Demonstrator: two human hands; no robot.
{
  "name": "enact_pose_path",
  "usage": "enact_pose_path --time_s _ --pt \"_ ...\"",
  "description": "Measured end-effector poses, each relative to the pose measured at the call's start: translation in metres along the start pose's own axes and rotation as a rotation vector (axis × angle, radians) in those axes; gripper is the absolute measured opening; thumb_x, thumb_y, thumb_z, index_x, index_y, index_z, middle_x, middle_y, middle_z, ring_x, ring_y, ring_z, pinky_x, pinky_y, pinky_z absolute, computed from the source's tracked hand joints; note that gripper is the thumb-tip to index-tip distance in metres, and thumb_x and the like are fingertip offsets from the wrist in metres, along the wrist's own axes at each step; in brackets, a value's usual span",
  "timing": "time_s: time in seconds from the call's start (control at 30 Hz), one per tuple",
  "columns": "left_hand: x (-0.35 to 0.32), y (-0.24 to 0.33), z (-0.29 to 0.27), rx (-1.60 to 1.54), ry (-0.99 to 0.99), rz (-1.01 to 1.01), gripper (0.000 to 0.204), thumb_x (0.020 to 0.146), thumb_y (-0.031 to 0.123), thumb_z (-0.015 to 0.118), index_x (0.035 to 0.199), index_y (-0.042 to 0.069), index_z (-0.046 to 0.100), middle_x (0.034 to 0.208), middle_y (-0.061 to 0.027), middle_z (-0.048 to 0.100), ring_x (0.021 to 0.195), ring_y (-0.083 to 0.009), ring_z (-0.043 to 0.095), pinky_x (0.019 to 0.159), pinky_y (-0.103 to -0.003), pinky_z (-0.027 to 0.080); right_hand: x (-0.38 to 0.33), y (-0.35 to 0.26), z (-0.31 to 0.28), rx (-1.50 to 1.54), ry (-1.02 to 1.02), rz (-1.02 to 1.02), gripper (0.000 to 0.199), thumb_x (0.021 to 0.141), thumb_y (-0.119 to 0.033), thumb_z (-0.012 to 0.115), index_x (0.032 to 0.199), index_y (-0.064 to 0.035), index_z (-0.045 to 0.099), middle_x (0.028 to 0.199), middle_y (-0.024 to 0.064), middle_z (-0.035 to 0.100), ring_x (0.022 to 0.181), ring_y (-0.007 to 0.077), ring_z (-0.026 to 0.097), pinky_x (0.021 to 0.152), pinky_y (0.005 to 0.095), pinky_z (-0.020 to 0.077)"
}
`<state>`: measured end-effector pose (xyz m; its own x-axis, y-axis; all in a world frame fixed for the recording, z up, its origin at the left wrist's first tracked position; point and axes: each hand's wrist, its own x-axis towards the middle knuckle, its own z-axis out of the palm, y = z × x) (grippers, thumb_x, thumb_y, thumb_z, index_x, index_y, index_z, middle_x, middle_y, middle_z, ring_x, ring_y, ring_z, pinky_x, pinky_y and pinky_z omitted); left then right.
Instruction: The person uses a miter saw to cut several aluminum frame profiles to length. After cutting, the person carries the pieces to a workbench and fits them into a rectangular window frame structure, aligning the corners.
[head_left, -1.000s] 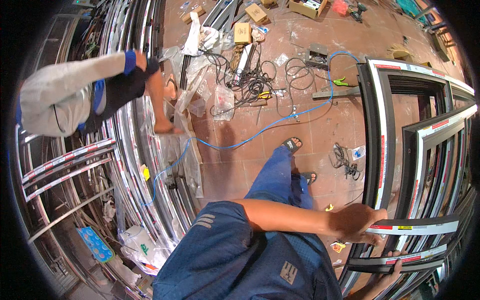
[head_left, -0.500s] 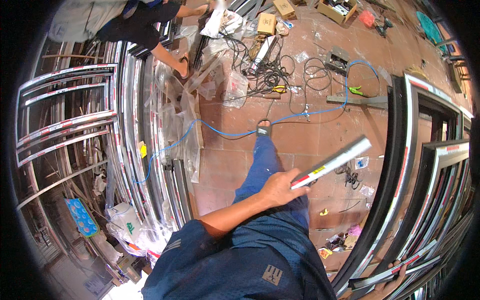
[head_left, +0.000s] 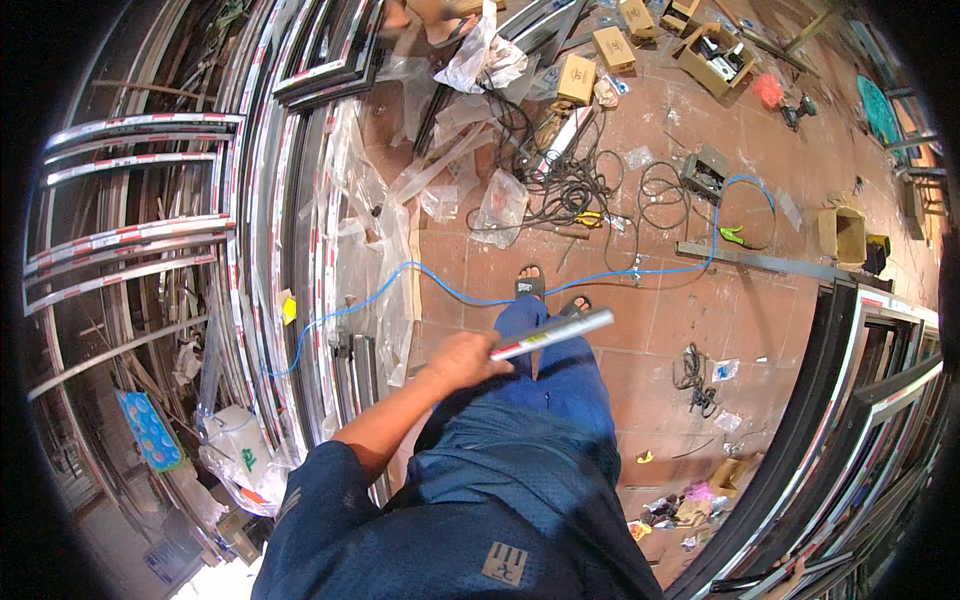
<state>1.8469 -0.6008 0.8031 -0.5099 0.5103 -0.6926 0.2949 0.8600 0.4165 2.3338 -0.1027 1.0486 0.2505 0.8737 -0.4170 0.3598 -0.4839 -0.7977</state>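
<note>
Carried clear of frames [head_left: 800, 425] remaining beside the right hand [head_left: 793, 577] (grip unclear), one bar [head_left: 560, 334] is clasped by the left hand [head_left: 466, 360]

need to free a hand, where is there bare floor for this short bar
Bare tiles lie right of your legs, between the blue hose and the small black cord bundle. A smaller patch sits left, between hose and plastic sheeting. Crowded: ahead, around the tangled black cables; far right, along the frames.

The bar [head_left: 572, 329] at the centre looks like smooth metal; the shirt [head_left: 420, 520] at the bottom, matt cloth; the carton [head_left: 577, 80] up top, matt cardboard; the sheeting [head_left: 362, 190] upper left, glossy crumpled plastic.
</note>
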Motion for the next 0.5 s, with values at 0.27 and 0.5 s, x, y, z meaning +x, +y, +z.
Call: enact_pose_path --time_s 0.27,0.5 --pt "-0.052 -0.132 0.055 -0.672 0.233 -0.708 0.049 0.088 0.044 0.088 0.099 0.001 0.067 0.07 -0.0112 0.065 0.055 -0.0245 0.066 0.051 -0.041 0.054 0.0 0.005 -0.018 -0.055 0.035 -0.009 0.041 0.101 -0.036 0.069 0.128 -0.006 0.065 0.085 0.0087 0.071 0.069 0.0226 0.069 0.058 0.0362 0.0586" --pt "-0.065 -0.173 0.076 -0.891 0.284 -0.812 0.046 0.089 0.04 0.088 0.087 0.003 0.06 0.06 -0.0045 0.056 0.047 -0.0197 0.058 0.043 -0.037 0.047 0.011 0.011 -0.039 -0.05 0.044 -0.002 0.04 0.098 -0.038 0.072 0.122 -0.0059 0.067 0.087 0.0085 0.07 0.071 0.0234 0.068 0.061 0.0377 0.0581"
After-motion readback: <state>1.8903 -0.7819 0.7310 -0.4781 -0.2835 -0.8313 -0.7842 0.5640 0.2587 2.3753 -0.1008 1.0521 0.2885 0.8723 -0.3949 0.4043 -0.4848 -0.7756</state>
